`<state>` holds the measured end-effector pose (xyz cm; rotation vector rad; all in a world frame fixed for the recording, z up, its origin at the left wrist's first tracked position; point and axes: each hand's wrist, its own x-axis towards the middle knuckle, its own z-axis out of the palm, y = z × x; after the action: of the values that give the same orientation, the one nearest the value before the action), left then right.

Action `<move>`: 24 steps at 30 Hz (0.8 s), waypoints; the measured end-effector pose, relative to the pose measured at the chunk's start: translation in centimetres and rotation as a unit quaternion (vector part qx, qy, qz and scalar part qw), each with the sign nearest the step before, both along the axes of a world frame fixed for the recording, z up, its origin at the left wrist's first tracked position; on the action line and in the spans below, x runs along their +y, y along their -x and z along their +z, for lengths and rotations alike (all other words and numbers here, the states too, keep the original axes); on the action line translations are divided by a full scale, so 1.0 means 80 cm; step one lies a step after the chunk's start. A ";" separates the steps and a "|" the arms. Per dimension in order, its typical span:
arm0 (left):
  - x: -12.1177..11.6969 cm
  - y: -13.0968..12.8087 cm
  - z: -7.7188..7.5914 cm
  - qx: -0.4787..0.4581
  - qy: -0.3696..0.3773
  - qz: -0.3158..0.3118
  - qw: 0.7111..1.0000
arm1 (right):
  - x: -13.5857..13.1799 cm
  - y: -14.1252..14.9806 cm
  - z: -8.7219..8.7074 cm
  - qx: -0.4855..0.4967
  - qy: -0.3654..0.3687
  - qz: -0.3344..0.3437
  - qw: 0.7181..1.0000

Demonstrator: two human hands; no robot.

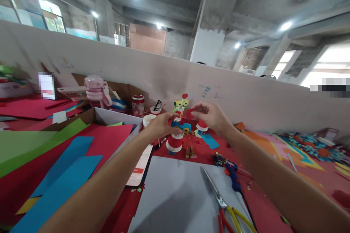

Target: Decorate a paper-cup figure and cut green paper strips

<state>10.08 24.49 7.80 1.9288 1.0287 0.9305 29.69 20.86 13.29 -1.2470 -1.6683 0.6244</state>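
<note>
My left hand curls around a paper-cup figure, thumb in front and fingers near its top. The figure has a blue head with round yellow-and-black eyes and a red-and-white cup body; my thumb partly covers the head. Between the fingertips of my right hand is a small red paper piece, close to the figure's upper right. Behind them stands another cup figure, with yellow tube eyes and a red disc above. Below my right hand is a red-and-white cup.
Scissors and a blue glue gun lie on or beside a grey board. A phone rests under my left forearm. Coloured sheets fill a box at left. A jar and pink bottle stand behind, before a white partition.
</note>
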 end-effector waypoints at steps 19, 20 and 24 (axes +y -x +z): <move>0.018 -0.016 -0.010 -0.047 0.075 -0.052 0.995 | 0.017 0.025 -0.007 -0.112 -0.024 -0.040 0.993; 0.019 -0.016 -0.011 -0.045 0.069 -0.054 0.995 | 0.018 0.025 -0.007 -0.115 -0.026 -0.039 0.992; 0.025 -0.016 -0.020 -0.050 0.049 -0.066 0.995 | 0.020 0.024 -0.007 -0.131 -0.040 -0.040 0.990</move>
<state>11.33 26.46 6.21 1.8269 0.8629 0.8762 27.77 22.44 12.72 -1.3761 -1.8283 0.3532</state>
